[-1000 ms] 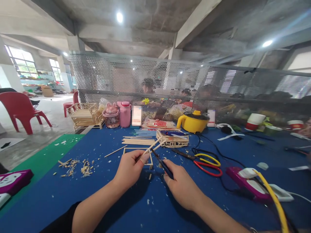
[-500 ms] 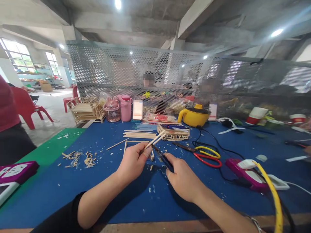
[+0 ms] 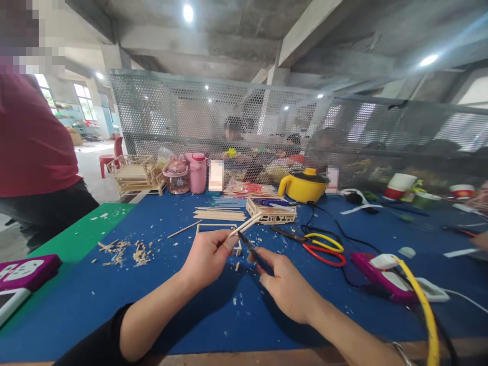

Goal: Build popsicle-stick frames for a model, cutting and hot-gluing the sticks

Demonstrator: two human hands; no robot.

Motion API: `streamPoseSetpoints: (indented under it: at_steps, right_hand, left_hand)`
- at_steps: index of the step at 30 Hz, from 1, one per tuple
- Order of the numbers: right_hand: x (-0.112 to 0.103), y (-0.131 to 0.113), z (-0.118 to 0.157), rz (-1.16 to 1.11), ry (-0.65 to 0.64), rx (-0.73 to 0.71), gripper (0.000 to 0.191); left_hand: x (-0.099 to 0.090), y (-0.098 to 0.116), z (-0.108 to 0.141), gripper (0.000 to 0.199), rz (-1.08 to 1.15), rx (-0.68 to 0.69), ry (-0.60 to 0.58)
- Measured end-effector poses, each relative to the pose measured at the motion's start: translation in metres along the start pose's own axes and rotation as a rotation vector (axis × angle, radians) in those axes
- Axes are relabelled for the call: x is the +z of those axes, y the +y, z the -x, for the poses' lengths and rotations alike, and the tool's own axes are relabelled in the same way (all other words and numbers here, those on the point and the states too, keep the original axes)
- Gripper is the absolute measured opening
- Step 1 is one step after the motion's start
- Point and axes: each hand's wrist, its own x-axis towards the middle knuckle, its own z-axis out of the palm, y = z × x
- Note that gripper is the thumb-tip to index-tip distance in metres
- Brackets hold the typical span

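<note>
Your left hand (image 3: 209,256) pinches slim, pale wooden sticks (image 3: 244,225) above the blue-topped counter (image 3: 171,315); your right hand (image 3: 292,287) grips a dark, narrow-nosed cutter (image 3: 252,248), tip at the sticks. Seemingly you're trimming; the next move calls for steadiness and careful alignment.

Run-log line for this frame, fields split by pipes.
left hand: holding pale sticks | right hand: gripping dark-handled tool, tip near sticks | scissors: on table

There are two hands (image 3: 211,254) (image 3: 290,292), one dark-handled tool (image 3: 262,262), one pair of scissors (image 3: 304,239), one yellow pot (image 3: 307,190), two purple power strips (image 3: 48,272) (image 3: 366,270) and, through blur, apparently two red-and-white cups (image 3: 398,187) (image 3: 462,192).
</note>
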Motion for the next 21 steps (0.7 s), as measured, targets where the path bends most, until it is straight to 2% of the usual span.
streamPoseSetpoints:
  at_steps: [5,9,13,15,16,18,19,21]
  right_hand:
    - [-0.001,0.004,0.001,-0.419,-0.201,0.156,0.027]
    - [0.002,0.009,0.002,-0.692,-0.316,0.259,0.032]
    - [-0.003,0.01,0.004,-0.781,-0.325,0.311,0.032]
    - [-0.014,0.013,0.005,-0.826,-0.261,0.315,0.031]
    - [-0.021,0.016,0.005,-0.82,-0.215,0.309,0.031]
    - [-0.037,0.026,0.004,-0.629,-0.137,0.29,0.034]
    - [-0.043,0.032,0.002,-0.408,-0.11,0.291,0.038]
    - [-0.05,0.046,-0.003,0.175,-0.091,0.319,0.045]
  left_hand:
    - [-0.003,0.001,-0.004,0.038,0.12,-0.034,-0.046]
    - [-0.005,0.004,-0.008,0.038,0.442,-0.291,-0.227]
    - [-0.012,0.006,-0.009,0.03,0.769,-0.541,-0.365]
    - [-0.02,0.004,-0.01,0.026,0.88,-0.629,-0.402]
    - [-0.024,0.002,-0.011,0.023,0.927,-0.653,-0.383]
    - [-0.03,0.0,-0.014,0.018,1.005,-0.668,-0.272]
    - [-0.031,-0.002,-0.015,0.016,1.037,-0.667,-0.205]
    - [-0.031,-0.004,-0.018,0.012,1.091,-0.666,-0.117]
